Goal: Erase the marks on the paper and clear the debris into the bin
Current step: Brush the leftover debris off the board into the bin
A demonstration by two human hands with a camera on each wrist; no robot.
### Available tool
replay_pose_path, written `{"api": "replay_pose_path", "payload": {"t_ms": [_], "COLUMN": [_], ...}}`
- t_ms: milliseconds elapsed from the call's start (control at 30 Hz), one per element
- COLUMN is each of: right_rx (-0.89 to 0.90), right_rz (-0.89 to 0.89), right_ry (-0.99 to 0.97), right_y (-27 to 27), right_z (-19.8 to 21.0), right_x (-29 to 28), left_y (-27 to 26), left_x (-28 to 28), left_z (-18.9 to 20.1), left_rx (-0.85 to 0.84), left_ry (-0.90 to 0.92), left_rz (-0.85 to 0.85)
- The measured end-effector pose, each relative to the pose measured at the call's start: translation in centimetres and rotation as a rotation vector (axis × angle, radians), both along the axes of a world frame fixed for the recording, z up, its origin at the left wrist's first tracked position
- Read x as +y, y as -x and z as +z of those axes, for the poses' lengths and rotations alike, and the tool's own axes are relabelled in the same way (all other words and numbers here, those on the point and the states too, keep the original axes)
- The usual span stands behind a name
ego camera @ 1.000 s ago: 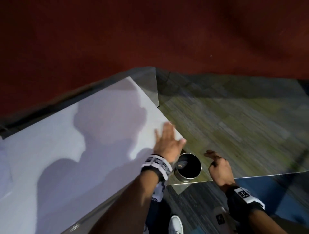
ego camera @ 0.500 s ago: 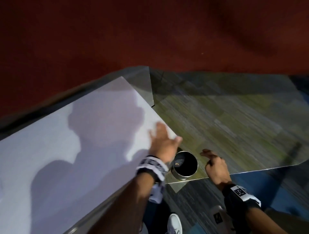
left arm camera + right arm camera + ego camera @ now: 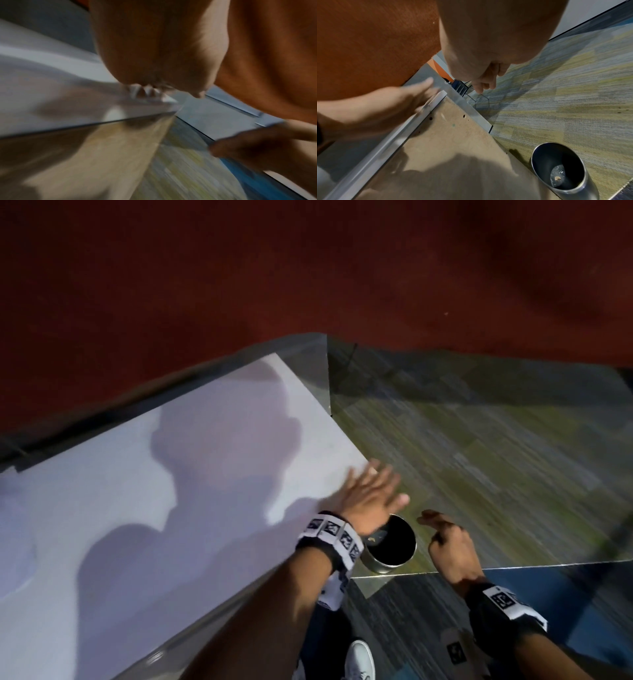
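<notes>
Debris is judged nearly swept off the bench [image 3: 144, 508] edge by the flat, released left hand [image 3: 368, 501] toward the bin [image 3: 394, 546] at 5 o'clock, the loosely curled right hand [image 3: 448, 546] holding nothing.

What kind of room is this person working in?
Probably an office or classroom, though I can't be sure. The floor is striped carpet tile, a white table stands against a red fabric-covered wall, and a small metal bin sits on the floor by the table's corner.
</notes>
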State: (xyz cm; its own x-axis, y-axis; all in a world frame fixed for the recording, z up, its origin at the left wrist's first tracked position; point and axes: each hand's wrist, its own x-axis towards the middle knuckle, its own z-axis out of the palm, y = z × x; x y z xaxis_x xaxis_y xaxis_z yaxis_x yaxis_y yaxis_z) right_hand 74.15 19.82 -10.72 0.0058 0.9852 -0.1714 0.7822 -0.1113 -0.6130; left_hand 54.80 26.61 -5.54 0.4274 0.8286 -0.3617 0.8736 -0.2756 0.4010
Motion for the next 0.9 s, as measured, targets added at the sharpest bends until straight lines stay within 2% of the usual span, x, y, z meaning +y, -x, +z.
{"api": "replay_pose_path", "payload": {"t_ms": [33,67,100,167,233,300,333,367,400,500,533,567,633,700,767,800,833,867,900], "right_rx": [-0.004,-0.003,-0.003,-0.009,-0.018,-0.014,-0.012,-0.012,-0.017,-0.035,-0.035,-0.034,-0.039,-0.041,-0.037,-0.029,-0.024,-0.02,-0.016], "right_rz": [0.014,0.023,0.023,0.014,0.005,-0.001,0.005,0.017,0.028,0.016,0.012,0.018,0.027,0.02,-0.014,-0.027,-0.033,-0.03,-0.027], "right_ry": [0.001,0.009,0.028,0.048,0.037,0.041,0.051,0.057,0.057,0.061,0.062,0.056,0.049,0.045,0.052,0.056,0.06,0.068,0.07], "right_y": [0.2,0.2,0.2,-0.1,-0.3,-0.4,-0.2,0.0,0.3,1.0,1.1,1.1,0.4,0.4,-0.3,-0.5,-0.6,-0.7,-0.7], "right_z": [-0.1,-0.1,-0.1,0.0,0.2,0.3,0.4,0.5,0.5,0.8,0.8,0.8,0.8,0.8,1.0,0.9,0.8,0.6,0.4], "right_x": [-0.1,0.0,0.0,-0.1,-0.1,-0.3,-0.4,-0.6,-0.7,-0.7,-0.8,-0.8,-0.9,-0.8,-1.1,-1.3,-1.6,-1.9,-2.1], "left_y": [-0.8,-0.3,1.2,5.7,11.8,15.1,14.5,12.5,9.4,-0.8,-2.6,-2.8,-0.2,5.4,9.7,10.2,9.3,7.0,4.0], "left_x": [-0.9,-1.3,-1.2,-1.1,-1.0,-1.4,-2.0,-2.4,-2.9,-4.1,-4.1,-3.7,-3.3,-3.8,-5.5,-6.5,-7.4,-7.9,-8.0], "left_z": [0.6,1.6,1.5,0.3,-0.9,-2.3,-2.4,-2.2,-1.6,-0.2,1.1,1.3,1.3,0.0,-1.4,-1.8,-1.9,-2.4,-2.6], "left_rx": [-0.03,-0.069,-0.081,-0.052,0.063,0.142,0.166,0.161,0.105,-0.126,-0.136,-0.143,-0.082,-0.01,0.054,0.075,0.087,0.097,0.11], "left_ry": [-0.011,-0.06,-0.102,-0.24,-0.367,-0.218,-0.211,-0.245,-0.248,0.001,0.025,-0.006,-0.158,-0.257,-0.226,-0.179,-0.124,-0.104,-0.079], "left_rz": [-0.148,-0.174,-0.08,0.254,0.627,0.941,1.021,0.978,0.853,0.164,0.031,0.007,0.207,0.499,0.786,0.899,0.958,0.934,0.824]}}
